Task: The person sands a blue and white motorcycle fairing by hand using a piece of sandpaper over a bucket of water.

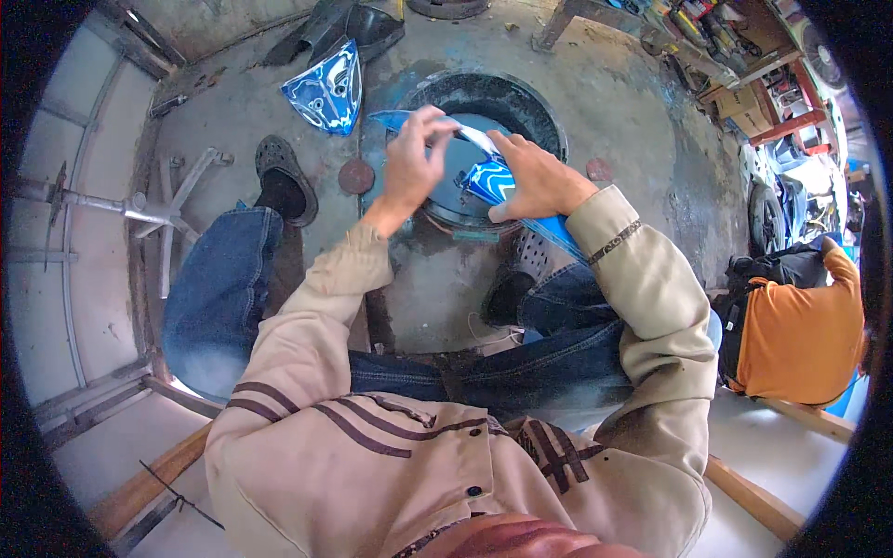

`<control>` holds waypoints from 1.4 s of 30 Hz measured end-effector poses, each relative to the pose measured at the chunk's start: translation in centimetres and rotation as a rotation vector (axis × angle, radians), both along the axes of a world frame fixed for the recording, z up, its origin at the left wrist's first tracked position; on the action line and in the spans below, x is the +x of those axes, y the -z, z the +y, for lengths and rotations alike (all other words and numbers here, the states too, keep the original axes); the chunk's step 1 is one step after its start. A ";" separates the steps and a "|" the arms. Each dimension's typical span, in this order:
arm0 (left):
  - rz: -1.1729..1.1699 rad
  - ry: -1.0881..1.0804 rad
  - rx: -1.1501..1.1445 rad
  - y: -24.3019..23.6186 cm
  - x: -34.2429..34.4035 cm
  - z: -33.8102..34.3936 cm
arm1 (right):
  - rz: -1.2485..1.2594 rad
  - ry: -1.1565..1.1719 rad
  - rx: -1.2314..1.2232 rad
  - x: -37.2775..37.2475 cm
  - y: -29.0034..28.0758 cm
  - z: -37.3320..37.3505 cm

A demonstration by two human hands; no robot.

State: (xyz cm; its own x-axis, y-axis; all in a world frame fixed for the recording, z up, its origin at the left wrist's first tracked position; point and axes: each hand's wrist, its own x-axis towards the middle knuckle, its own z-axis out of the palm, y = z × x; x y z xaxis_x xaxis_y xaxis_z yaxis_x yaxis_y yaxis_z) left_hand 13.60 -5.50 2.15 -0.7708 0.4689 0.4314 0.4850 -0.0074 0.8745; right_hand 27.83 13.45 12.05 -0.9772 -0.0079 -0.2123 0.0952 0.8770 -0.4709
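A long, glossy blue panel with white streaks, like a piece of motorcycle bodywork, lies slantwise over a round black tub of dark water. My right hand is closed round the panel, thumb on the near side and fingers over the top. My left hand is at the panel's far left part, fingers curled toward the thumb in a loose pinch. Whatever is between those fingertips is too small to make out. The panel's near end runs under my right wrist.
Another blue-and-white panel lies on the floor beside black plastic parts. A round reddish disc sits left of the tub. At left stands a metal stand's legged base. A person in an orange shirt is at right, near cluttered shelves.
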 end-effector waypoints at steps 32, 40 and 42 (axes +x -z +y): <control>0.332 0.096 -0.055 -0.6 -0.6 -0.6 | 0.008 -0.009 0.020 -0.2 -0.4 -0.2; 0.479 0.106 -0.062 -2.1 0.5 -0.5 | 0.021 -0.016 -0.005 0.0 -0.3 0.3; 0.479 0.017 -0.087 -1.2 -0.4 -0.6 | -0.013 0.001 -0.030 -0.5 -0.6 -0.1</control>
State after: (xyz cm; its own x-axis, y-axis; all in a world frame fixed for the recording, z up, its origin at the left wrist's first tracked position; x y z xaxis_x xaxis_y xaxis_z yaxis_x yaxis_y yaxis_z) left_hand 13.18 -6.11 3.30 -0.4872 0.5299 0.6941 0.8335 0.0449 0.5507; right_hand 27.33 13.35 12.68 -0.9743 -0.0134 -0.2249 0.1026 0.8623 -0.4959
